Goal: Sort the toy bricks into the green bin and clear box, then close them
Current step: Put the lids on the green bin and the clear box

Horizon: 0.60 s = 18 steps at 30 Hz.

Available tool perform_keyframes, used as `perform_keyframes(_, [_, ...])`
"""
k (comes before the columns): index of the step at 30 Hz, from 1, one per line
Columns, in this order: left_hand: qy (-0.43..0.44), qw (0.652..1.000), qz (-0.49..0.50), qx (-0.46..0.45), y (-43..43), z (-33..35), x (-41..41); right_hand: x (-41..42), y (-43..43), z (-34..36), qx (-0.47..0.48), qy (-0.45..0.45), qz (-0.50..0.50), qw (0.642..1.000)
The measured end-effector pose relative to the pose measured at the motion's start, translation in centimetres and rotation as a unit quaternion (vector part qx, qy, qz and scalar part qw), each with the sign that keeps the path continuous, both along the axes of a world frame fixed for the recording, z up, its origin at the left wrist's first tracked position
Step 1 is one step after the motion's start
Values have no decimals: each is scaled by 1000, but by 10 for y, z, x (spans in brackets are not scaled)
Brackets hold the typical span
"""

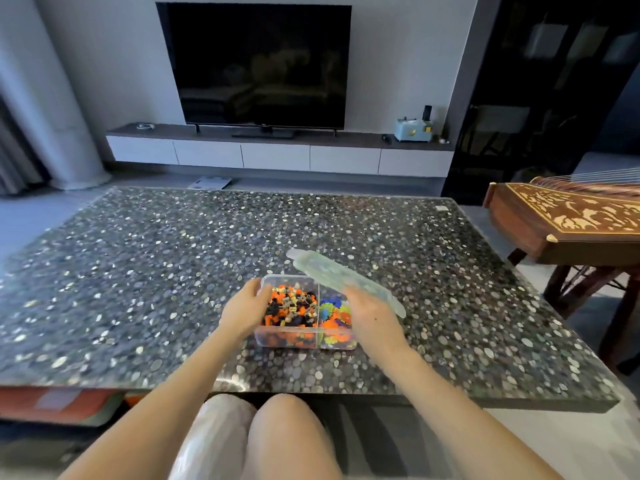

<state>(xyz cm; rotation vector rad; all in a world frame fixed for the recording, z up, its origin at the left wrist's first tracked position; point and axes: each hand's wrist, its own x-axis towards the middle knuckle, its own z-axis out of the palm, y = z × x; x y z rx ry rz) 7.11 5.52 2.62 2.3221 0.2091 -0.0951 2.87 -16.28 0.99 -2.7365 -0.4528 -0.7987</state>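
Observation:
A clear box (277, 339) with a middle divider sits on the pebble-patterned table (138, 271), near its front edge. The box's left compartment holds small orange and black bricks (291, 306); its right compartment holds bright multicoloured toy pieces (334, 317). My left hand (244, 313) grips the box's left wall. My right hand (372, 317) holds a pale green translucent lid (332, 275), tilted up above the box's right side. No green bin is in view.
A wooden stringed instrument (568, 220) on a stand rises just off the table's right edge. A television (259, 64) on a low cabinet (277, 154) stands beyond the table. My knees (249, 434) are below the table's front edge.

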Motion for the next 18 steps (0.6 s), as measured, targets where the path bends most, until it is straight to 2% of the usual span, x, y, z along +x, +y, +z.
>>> perform_keyframes(5, [-16,990,48,-128,15,10,1,-4,26,-21,-94,-90,89,988])
perform_keyframes(10, [26,984,41,-172,19,-1,5,-2,35,-33,-88,-53,109,989])
perform_keyframes(13, [33,979,69,-190,23,-12,10,-3,22,-28,-79,-18,138,987])
perform_keyframes(15, [45,970,100,-216,24,-15,14,-3,10,-18,-20,-8,94,995])
perform_keyframes(18, [65,960,107,-251,24,-15,20,9,-4,1,87,21,-106,990])
